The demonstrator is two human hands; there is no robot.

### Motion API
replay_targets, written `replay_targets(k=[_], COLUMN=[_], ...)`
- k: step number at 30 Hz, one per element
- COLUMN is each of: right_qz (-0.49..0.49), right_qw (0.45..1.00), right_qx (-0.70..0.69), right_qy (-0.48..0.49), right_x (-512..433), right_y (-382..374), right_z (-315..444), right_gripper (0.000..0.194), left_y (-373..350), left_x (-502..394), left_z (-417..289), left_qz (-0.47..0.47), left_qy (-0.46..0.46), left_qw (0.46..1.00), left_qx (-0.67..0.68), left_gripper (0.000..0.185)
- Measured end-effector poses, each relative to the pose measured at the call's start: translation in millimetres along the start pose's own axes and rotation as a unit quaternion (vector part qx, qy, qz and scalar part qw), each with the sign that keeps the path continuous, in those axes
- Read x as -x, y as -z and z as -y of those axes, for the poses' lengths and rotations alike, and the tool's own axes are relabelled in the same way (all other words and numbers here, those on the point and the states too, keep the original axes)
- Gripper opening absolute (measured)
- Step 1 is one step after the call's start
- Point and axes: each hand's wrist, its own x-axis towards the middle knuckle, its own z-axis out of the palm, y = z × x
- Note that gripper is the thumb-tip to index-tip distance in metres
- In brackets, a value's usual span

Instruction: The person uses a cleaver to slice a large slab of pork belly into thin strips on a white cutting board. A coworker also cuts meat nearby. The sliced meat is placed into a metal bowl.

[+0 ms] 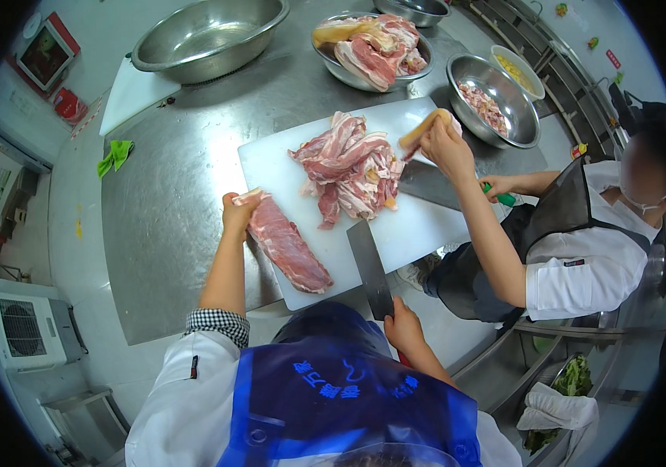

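My left hand [237, 215] grips the upper end of a long slab of raw meat [289, 245], which lies along the left side of a white cutting board [274, 156]. My right hand [404, 324] holds a cleaver [370, 268] by its red handle, near the board's front edge; the blade points away from me. A heap of raw meat strips [347, 166] lies on the board, beyond the slab and the cleaver tip. At the board's right, a co-worker's hand [449, 146] holds a piece of meat with rind [424, 133] over another broad cleaver blade [430, 185].
The steel table [175, 152] carries a large steel basin [210, 44], a bowl of large meat pieces [376, 52], a bowl of diced meat [487, 108] and a green cloth [115, 157]. The co-worker [566, 245] stands close at the right, beside a sink [514, 356].
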Motion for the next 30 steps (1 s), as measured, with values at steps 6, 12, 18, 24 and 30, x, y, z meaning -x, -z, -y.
replay_targets(k=[6, 12, 18, 24, 30], right_qz=[-0.001, -0.009, -0.069, -0.071, -0.077], right_qw=[1.0, 0.999, 0.997, 0.995, 0.997], right_qx=[0.007, -0.011, 0.003, 0.034, 0.0], right_qy=[-0.029, -0.045, 0.022, -0.054, -0.029], right_x=[3, 9, 21, 20, 12], right_y=[-9, -10, -23, -26, -4], right_z=[3, 9, 5, 15, 21], right_gripper=[0.046, 0.052, 0.047, 0.041, 0.045], left_y=[-29, -46, -41, -35, -15], left_x=[21, -3, -27, 64, 161], left_z=[-15, -20, -10, 14, 42], left_qz=[0.103, 0.198, -0.102, 0.048, 0.191], left_qy=[-0.14, -0.138, -0.32, -0.477, -0.459], left_qw=[0.982, 0.957, 0.875, 0.83, 0.777], left_qx=[0.069, 0.159, -0.348, -0.286, -0.387], left_gripper=[0.051, 0.04, 0.043, 0.03, 0.069])
